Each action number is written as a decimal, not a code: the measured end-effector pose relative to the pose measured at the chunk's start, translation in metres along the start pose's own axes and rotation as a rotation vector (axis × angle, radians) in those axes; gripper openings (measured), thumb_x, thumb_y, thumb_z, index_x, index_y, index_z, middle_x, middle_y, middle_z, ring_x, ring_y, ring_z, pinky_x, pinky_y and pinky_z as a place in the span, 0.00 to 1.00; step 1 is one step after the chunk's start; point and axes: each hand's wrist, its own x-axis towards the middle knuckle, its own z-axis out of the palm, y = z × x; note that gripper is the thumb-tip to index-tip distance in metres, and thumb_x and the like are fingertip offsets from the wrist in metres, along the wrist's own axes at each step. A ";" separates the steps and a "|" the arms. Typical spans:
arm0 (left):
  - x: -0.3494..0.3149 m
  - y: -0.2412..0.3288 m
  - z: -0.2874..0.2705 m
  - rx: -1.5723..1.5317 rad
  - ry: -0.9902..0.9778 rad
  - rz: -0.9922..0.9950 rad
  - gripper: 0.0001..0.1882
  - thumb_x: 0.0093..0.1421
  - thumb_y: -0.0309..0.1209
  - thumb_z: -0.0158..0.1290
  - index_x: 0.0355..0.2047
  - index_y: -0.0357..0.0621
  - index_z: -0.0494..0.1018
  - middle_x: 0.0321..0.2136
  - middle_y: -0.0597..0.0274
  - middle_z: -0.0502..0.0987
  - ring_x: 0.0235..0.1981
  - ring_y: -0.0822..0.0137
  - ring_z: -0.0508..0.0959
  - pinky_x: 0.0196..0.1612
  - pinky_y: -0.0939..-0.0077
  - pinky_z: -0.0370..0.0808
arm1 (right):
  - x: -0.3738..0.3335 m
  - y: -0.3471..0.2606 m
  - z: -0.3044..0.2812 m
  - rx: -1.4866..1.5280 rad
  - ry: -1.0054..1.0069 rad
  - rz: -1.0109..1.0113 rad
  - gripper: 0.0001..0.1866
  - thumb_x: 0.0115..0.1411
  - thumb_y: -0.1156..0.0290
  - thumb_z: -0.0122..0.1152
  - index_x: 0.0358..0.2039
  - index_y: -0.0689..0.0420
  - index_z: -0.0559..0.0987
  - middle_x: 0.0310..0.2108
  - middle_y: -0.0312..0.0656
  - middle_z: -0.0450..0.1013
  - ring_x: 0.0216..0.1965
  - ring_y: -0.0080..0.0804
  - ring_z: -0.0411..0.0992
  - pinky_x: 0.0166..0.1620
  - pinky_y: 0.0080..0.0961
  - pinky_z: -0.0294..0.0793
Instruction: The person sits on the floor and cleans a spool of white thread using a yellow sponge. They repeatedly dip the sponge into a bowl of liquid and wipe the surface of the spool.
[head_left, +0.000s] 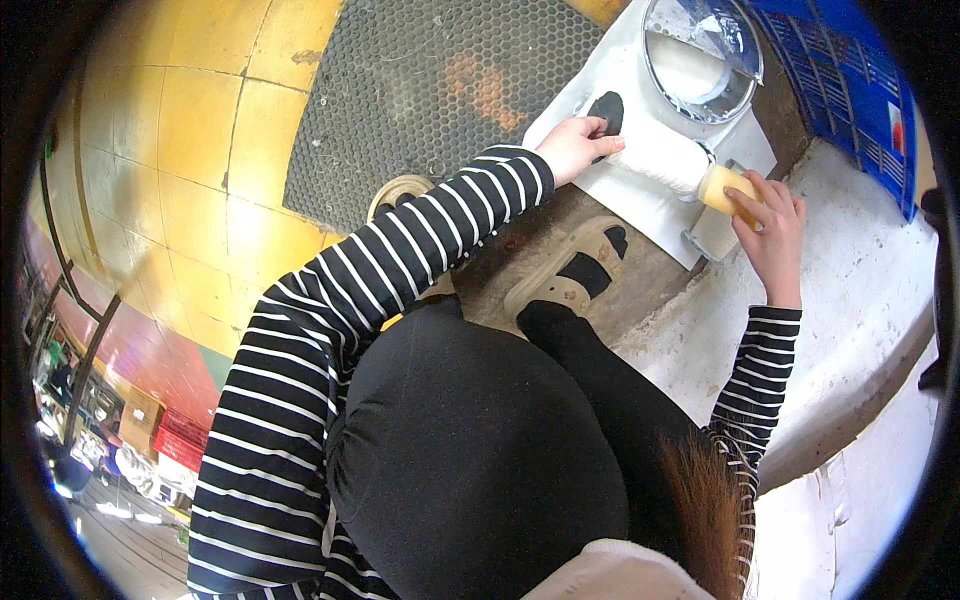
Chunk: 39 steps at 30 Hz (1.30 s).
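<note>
My left hand [572,150] pinches a flat black piece with a rounded end [607,108] between thumb and fingers. It is held at the left end of a white roller [660,155], and its lower part is hidden by my fingers. My right hand [770,215] has its fingers curled around a cream-yellow cylinder [722,188] at the roller's right end. Both hands work at a white machine [625,45]. On top of it sits a round clear container [705,45] with white stuff inside.
Blue plastic crates [850,90] stand close behind the machine on the right. A dark honeycomb mat [400,100] covers yellow floor tiles [200,130] to the left. My sandalled foot [570,275] is just below the machine, beside a white ledge [840,260].
</note>
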 end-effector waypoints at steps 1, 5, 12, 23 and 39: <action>-0.001 0.000 0.000 -0.001 -0.001 0.006 0.37 0.60 0.47 0.59 0.54 0.21 0.68 0.44 0.42 0.78 0.46 0.59 0.78 0.52 0.70 0.72 | 0.000 -0.002 -0.002 0.004 0.005 -0.016 0.18 0.46 0.73 0.66 0.41 0.47 0.86 0.49 0.38 0.76 0.49 0.35 0.71 0.53 0.33 0.63; -0.003 -0.001 -0.001 -0.004 -0.047 -0.017 0.37 0.60 0.47 0.58 0.55 0.21 0.67 0.45 0.41 0.77 0.48 0.58 0.77 0.53 0.71 0.71 | 0.006 -0.014 -0.002 0.017 0.023 -0.034 0.19 0.46 0.74 0.66 0.42 0.48 0.85 0.50 0.40 0.76 0.49 0.36 0.71 0.53 0.32 0.63; -0.011 0.002 -0.006 -0.153 -0.117 -0.102 0.43 0.57 0.39 0.63 0.62 0.21 0.57 0.59 0.36 0.66 0.61 0.53 0.67 0.64 0.69 0.61 | 0.011 0.009 -0.013 0.037 -0.089 0.015 0.21 0.48 0.73 0.66 0.46 0.49 0.84 0.53 0.43 0.74 0.52 0.38 0.70 0.55 0.33 0.63; -0.017 0.016 -0.003 -0.236 -0.107 -0.311 0.37 0.49 0.49 0.66 0.48 0.27 0.74 0.47 0.46 0.76 0.47 0.61 0.72 0.54 0.71 0.66 | 0.084 0.049 0.042 0.323 0.242 0.056 0.23 0.54 0.63 0.67 0.52 0.47 0.81 0.54 0.48 0.73 0.54 0.44 0.71 0.59 0.38 0.67; 0.012 0.024 -0.009 -0.137 -0.040 -0.085 0.20 0.50 0.43 0.65 0.32 0.36 0.80 0.28 0.63 0.78 0.30 0.73 0.75 0.38 0.78 0.72 | 0.074 0.038 0.030 0.537 0.222 0.236 0.20 0.54 0.65 0.67 0.49 0.46 0.83 0.54 0.44 0.74 0.56 0.45 0.70 0.59 0.33 0.67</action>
